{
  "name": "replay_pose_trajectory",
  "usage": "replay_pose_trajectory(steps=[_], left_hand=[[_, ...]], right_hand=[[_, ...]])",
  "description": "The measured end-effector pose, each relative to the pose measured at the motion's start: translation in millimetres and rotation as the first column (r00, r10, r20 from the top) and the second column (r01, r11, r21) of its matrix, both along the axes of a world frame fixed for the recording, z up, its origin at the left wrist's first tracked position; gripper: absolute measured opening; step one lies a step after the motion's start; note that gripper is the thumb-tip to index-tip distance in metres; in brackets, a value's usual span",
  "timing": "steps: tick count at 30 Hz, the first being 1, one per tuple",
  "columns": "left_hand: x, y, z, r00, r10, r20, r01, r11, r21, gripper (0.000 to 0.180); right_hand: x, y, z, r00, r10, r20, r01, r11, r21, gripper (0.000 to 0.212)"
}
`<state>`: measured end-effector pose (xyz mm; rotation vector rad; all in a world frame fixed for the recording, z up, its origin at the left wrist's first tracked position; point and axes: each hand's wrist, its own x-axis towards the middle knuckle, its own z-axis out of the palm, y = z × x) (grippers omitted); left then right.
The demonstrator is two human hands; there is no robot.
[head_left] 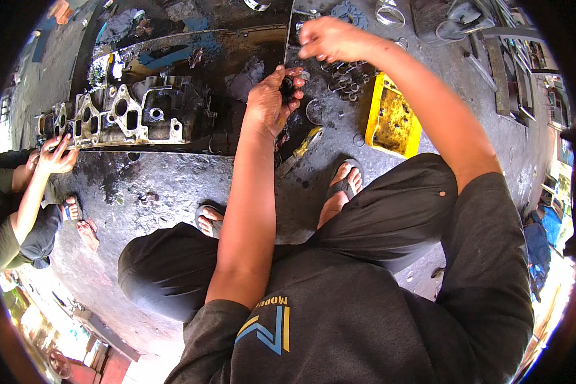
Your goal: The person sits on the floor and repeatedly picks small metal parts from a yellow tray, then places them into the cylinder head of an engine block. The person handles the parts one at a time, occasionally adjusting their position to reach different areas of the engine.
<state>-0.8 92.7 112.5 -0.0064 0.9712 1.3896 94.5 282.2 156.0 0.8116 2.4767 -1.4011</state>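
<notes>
My left hand [270, 101] is held palm up over the edge of an oily dark tray [227, 137], its fingers curled round a small dark round part [288, 83]. What kind of part it is, I cannot make out. Farther off and to the right, my right hand [333, 40] is closed, thumb and fingertips together, above several small metal parts [349, 80] on the floor. Anything in that pinch is hidden. A metal engine cylinder head [123, 128] lies in the tray to the left, with a co-worker's hand [59, 157] touching its near left end.
Right of the small parts stands a yellow bin [397, 121] with oily stains inside. A yellow-handled tool [308, 142] lies on the dark floor before my feet. Grey rags [246, 80] rest in the tray. Metal bars [502, 77] lie at the far right.
</notes>
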Motion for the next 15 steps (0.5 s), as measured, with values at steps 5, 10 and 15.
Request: replay_pose_trajectory(steps=[5,10,15], left_hand=[[-6,-4,-15,0.993,0.115,0.022,-0.113,0.990,-0.082,0.024],[-14,-9,-26,0.984,0.173,0.037,-0.170,0.982,-0.076,0.024],[-12,-9,-28,0.984,0.175,0.029,-0.171,0.979,-0.107,0.024]], right_hand=[[65,54,-6,0.951,-0.163,0.263,0.007,0.860,0.510,0.027],[98,62,-27,0.900,-0.245,0.360,0.055,0.884,0.465,0.031],[95,54,-32,0.931,-0.210,0.300,0.008,0.831,0.557,0.032]])
